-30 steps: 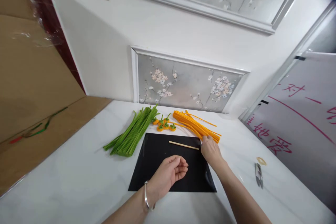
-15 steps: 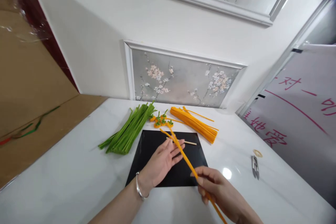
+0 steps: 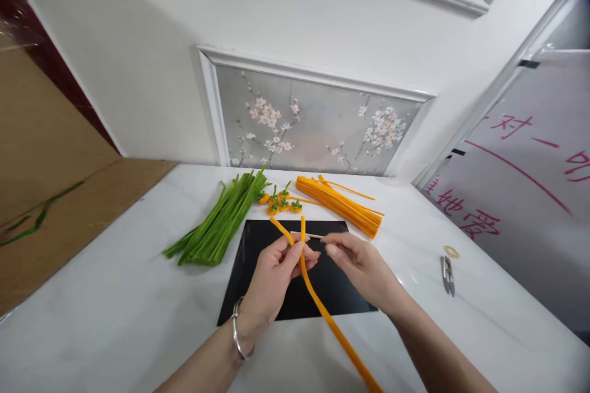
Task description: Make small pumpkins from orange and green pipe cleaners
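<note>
My left hand (image 3: 276, 267) pinches orange pipe cleaners (image 3: 328, 317) between thumb and fingers. Two short ends fork upward above the grip, and the long part trails down past the bottom edge of the view. My right hand (image 3: 362, 263) has its thumb and fingertips closed at the right end of a thin wooden stick (image 3: 314, 236), covering that end. Whether the stick is lifted off the black mat (image 3: 322, 295) below cannot be made out. Behind the mat lie several small orange pumpkin-like pieces with green tops (image 3: 279, 201).
A bundle of green pipe cleaners (image 3: 219, 221) lies left of the mat, and an orange bundle (image 3: 341, 206) lies behind it to the right. Small metal thread snips (image 3: 447, 275) and a rubber band (image 3: 451, 252) rest at the right. A framed floral panel (image 3: 318, 120) backs the table.
My left hand has closed from an open palm onto the orange pipe cleaners. My right hand has let go of them and moved up and forward to the stick. The view has shifted slightly.
</note>
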Demonstrator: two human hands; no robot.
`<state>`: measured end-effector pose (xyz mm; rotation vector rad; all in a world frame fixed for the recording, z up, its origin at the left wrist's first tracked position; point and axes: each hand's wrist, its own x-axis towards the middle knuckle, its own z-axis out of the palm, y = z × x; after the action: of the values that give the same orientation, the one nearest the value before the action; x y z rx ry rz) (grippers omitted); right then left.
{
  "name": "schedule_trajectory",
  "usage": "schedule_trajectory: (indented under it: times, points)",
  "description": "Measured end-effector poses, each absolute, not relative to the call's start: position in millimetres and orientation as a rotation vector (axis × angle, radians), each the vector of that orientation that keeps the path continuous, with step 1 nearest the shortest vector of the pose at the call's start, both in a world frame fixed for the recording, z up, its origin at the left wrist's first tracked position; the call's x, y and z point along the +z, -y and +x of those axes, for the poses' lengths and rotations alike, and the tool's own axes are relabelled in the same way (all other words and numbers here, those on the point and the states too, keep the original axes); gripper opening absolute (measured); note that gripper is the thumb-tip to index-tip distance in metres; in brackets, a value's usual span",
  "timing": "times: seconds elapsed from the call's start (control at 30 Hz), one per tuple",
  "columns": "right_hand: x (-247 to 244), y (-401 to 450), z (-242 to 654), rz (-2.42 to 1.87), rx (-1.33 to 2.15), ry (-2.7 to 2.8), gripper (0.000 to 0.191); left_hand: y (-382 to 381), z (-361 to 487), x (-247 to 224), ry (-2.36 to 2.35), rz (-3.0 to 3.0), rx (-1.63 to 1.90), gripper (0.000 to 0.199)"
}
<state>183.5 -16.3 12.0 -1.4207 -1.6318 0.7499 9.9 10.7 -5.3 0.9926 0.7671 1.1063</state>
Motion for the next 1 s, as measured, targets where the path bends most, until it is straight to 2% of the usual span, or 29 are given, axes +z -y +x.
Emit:
schedule_trajectory:
  times: [0.27,0.4,0.53,0.63,0.73,0.9,1.0]
  points:
    - [7,-7,142,-1.070,1.304,1.217,0.030,-10,9,-9,-0.808,0.994,1.023,0.025]
    - [3,-4,150,-0.974,1.465,1.017,0.030,-7,8,-5,-0.748,0.930,0.953,0.019]
    - [4,-1,155,-0.891,1.506,1.090,0.027,-4,10,-1,-0.678,0.869,0.873,0.020]
    - [5,0,156,-0.919,1.431,1.170,0.027,-7,12,-4,-0.724,0.910,0.861,0.021]
    - [4,-2,159,-1.036,1.156,1.165,0.029,-13,9,-8,-0.867,1.064,0.945,0.019]
    - [0,-4,169,-1.171,0.999,1.402,0.027,-18,4,-12,-0.952,1.219,0.943,0.040]
    - [-2,-1,170,-1.181,0.759,1.546,0.023,-15,4,-15,-0.953,1.311,0.865,0.039]
